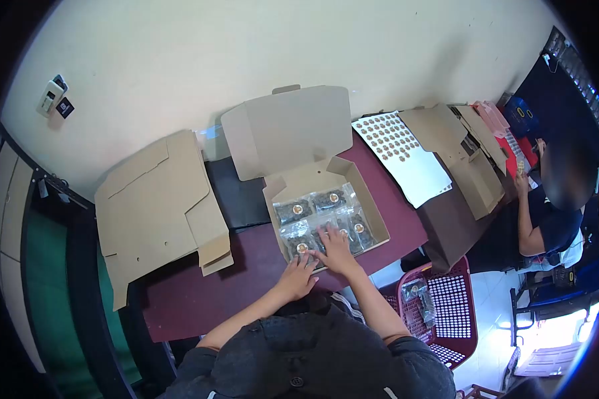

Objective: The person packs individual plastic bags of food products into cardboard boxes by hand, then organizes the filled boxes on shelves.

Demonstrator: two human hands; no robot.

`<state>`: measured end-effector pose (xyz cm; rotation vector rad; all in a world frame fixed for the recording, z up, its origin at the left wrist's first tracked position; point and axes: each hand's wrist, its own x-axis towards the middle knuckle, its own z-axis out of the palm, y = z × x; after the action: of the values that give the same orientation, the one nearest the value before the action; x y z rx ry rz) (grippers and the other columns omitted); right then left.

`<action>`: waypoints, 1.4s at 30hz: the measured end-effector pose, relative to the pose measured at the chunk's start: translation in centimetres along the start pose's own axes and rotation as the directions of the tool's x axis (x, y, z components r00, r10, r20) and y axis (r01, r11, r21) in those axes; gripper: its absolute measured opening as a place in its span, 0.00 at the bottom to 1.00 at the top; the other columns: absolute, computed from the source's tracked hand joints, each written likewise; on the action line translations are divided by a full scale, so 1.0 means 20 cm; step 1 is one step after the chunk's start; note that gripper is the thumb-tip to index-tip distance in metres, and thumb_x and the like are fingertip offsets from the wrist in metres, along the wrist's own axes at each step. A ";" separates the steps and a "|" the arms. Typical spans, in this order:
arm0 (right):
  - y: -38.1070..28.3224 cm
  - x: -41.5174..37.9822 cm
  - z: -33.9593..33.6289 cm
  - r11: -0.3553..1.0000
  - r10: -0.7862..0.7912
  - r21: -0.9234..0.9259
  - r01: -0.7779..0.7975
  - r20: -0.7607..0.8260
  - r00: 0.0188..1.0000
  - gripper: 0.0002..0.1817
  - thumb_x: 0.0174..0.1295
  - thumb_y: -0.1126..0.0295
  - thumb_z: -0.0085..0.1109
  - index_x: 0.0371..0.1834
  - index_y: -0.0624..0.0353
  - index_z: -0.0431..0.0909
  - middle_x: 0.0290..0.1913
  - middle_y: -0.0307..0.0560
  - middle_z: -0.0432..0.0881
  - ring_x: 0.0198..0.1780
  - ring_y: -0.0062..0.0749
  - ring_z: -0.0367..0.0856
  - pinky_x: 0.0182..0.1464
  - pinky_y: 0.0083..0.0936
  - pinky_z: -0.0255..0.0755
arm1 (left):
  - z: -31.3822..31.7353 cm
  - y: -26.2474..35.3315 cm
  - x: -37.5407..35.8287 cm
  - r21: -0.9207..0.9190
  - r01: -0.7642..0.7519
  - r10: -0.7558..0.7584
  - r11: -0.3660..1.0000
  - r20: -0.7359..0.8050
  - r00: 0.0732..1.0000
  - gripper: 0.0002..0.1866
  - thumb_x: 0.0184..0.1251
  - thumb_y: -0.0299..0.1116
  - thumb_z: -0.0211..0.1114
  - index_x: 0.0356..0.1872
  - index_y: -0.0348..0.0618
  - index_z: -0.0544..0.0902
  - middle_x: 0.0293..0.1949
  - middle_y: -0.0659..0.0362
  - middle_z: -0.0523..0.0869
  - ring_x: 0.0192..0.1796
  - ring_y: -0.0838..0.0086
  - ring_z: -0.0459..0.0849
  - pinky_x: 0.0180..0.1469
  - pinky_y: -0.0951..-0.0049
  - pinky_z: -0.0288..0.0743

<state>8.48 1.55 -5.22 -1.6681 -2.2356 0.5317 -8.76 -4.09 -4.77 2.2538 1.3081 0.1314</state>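
An open cardboard box (374,213) stands on the maroon table with its lid raised toward the wall. Inside lie several clear plastic packets (326,199) of dark contents, each with a round orange-and-white sticker. My left hand (297,278) rests at the box's near left edge, fingers stretched over the nearest left packet (301,243). My right hand (337,252) lies on the packets in the near middle, its fingers spread and partly covering a sticker. Both hands appear to press from above, with nothing gripped between the fingers.
Flattened cardboard boxes (154,213) lie on the left. Sheets of round stickers (406,156) and another open box (482,183) are at the right. A maroon basket (471,312) with packets stands by my right side. A person (558,213) handles something small at far right.
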 end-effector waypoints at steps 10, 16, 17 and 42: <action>0.08 -0.17 -0.14 0.935 0.057 0.353 0.022 -0.210 0.976 0.25 0.64 0.62 0.52 0.63 0.58 0.66 0.66 0.61 0.63 0.70 0.57 0.55 0.70 0.40 0.51 | -0.29 0.13 0.02 -0.174 -0.146 0.123 0.974 -0.138 0.983 0.27 0.65 0.38 0.54 0.66 0.46 0.63 0.67 0.40 0.59 0.68 0.44 0.59 0.69 0.51 0.52; 0.17 -0.44 -0.19 0.961 0.272 0.127 -0.244 -0.302 0.914 0.41 0.62 0.58 0.55 0.72 0.64 0.44 0.71 0.58 0.52 0.73 0.57 0.44 0.71 0.51 0.34 | -0.24 0.26 0.09 -0.463 -0.220 0.118 0.859 -0.239 0.964 0.22 0.65 0.30 0.55 0.61 0.44 0.69 0.65 0.45 0.64 0.67 0.51 0.61 0.68 0.59 0.55; 0.19 -0.48 -0.20 0.959 0.279 0.134 -0.250 -0.304 0.911 0.42 0.62 0.58 0.55 0.72 0.64 0.44 0.72 0.59 0.51 0.73 0.57 0.44 0.71 0.51 0.35 | -0.21 0.30 0.10 -0.445 -0.236 0.118 0.864 -0.276 0.954 0.20 0.63 0.29 0.55 0.58 0.42 0.72 0.61 0.44 0.67 0.64 0.50 0.65 0.66 0.57 0.57; 0.96 -2.57 -0.29 0.331 0.891 0.840 -0.430 -0.429 -0.152 0.30 0.59 0.70 0.58 0.65 0.63 0.62 0.54 0.61 0.75 0.57 0.44 0.74 0.59 0.32 0.66 | 0.88 1.76 0.32 -0.564 -0.512 0.739 0.648 0.304 0.601 0.21 0.63 0.28 0.56 0.58 0.38 0.71 0.57 0.47 0.72 0.61 0.56 0.70 0.64 0.64 0.61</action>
<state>41.77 -42.18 -9.99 -2.0051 -0.1101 0.1200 28.11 -19.49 -3.84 2.0495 0.0956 0.0502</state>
